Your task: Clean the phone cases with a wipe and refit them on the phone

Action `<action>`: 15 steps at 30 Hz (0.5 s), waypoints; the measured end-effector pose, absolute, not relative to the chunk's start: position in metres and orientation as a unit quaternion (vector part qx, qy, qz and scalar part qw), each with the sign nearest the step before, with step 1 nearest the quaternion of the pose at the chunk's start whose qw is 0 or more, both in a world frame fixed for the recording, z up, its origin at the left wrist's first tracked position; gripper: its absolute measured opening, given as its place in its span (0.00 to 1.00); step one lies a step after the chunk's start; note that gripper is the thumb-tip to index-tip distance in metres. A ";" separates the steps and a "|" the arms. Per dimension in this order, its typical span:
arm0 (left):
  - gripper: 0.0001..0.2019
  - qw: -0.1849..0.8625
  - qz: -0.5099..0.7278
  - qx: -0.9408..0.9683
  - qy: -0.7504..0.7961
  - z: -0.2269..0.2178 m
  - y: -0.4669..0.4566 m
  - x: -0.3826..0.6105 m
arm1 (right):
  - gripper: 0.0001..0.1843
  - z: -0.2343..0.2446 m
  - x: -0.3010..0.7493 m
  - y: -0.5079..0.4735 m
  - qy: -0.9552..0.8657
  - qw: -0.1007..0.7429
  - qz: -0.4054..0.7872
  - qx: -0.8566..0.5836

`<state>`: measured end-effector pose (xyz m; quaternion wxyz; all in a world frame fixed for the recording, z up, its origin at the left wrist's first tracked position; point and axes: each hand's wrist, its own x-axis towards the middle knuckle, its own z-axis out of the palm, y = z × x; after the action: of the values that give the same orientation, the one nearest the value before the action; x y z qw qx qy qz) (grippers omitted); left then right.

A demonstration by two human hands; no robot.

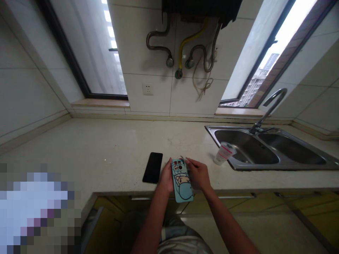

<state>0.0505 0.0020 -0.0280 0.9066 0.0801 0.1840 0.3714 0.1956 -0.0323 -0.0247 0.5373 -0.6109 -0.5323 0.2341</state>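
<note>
A light blue phone case (182,190) with a cartoon animal on its back is held up just in front of the counter edge, its camera cut-outs at the top. Whether a phone is inside it, I cannot tell. My left hand (166,178) is closed around its left side. At the upper right corner of the case, my right hand (200,173) has its fingers bent and pinched on the edge; the fingertips are partly hidden and small. To the left of my left hand, a black phone (153,168) lies flat on the counter, dark side up.
A clear plastic cup (224,153) with red markings leans, tilted, by the rim of the double steel sink (233,167). The curved tap (272,98) rises behind it. A pale counter (92,151) runs along the tiled wall. A blurred, pixelated patch covers the lower left.
</note>
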 end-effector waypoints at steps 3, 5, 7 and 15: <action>0.23 0.916 0.346 0.093 0.182 -0.024 -0.001 0.049 | 0.24 -0.016 0.195 -0.017 -0.498 0.566 0.214 -0.621; 0.23 0.919 0.339 0.087 0.181 -0.024 -0.002 0.049 | 0.24 -0.012 0.193 -0.011 -0.522 0.553 0.199 -0.617; 0.23 0.916 0.348 0.072 0.187 -0.025 -0.003 0.051 | 0.22 -0.010 0.190 -0.009 -0.599 0.500 0.199 -0.593; 0.27 0.896 0.379 0.039 0.230 -0.024 -0.006 0.056 | 0.14 0.004 0.174 -0.007 -0.766 0.371 0.177 -0.495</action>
<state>0.0556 -0.0057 -0.0244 0.8956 0.0388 0.2305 0.3785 0.1742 -0.0068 0.0044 0.3707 -0.4945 -0.7659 0.1775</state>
